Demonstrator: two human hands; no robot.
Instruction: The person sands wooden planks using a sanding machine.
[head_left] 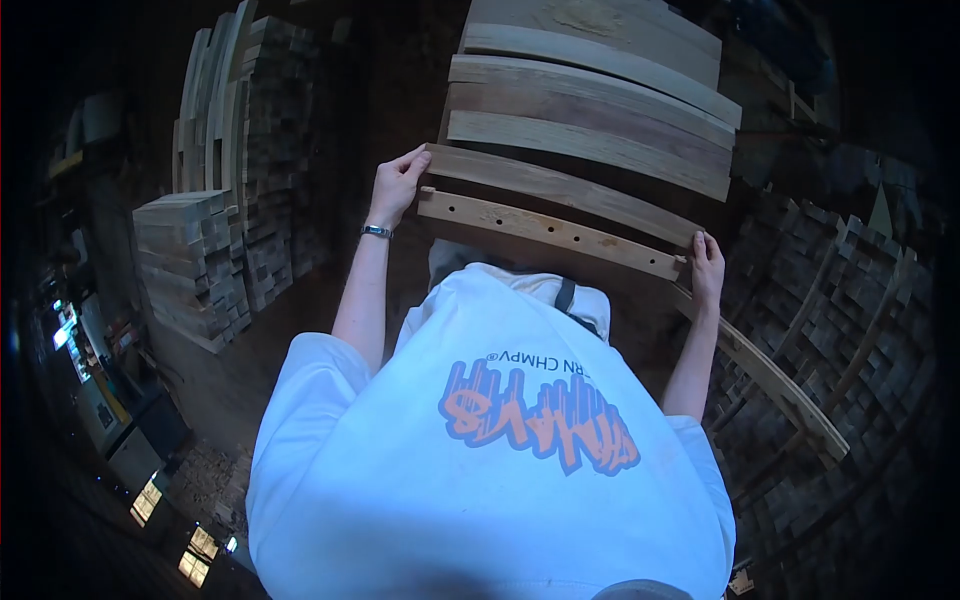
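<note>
My left hand (400,180) pinches the left end of a long, narrow wooden board (560,188), its thumb on top. At the board's other end, my right hand (707,265) grips the right edge with its fingers closed. The board is held crosswise in front of me and looks slightly tilted. Just nearer to my body lies a wooden rail (525,225) with several dark round holes along its face. Beyond the held board, several more wooden boards (590,145) lie side by side.
Tall stacks of cut timber (190,250) stand on the left. More piled wood blocks (860,290) fill the right side. A long plank (780,385) runs diagonally at the lower right of my right arm. Sawdust (585,15) lies on the far board.
</note>
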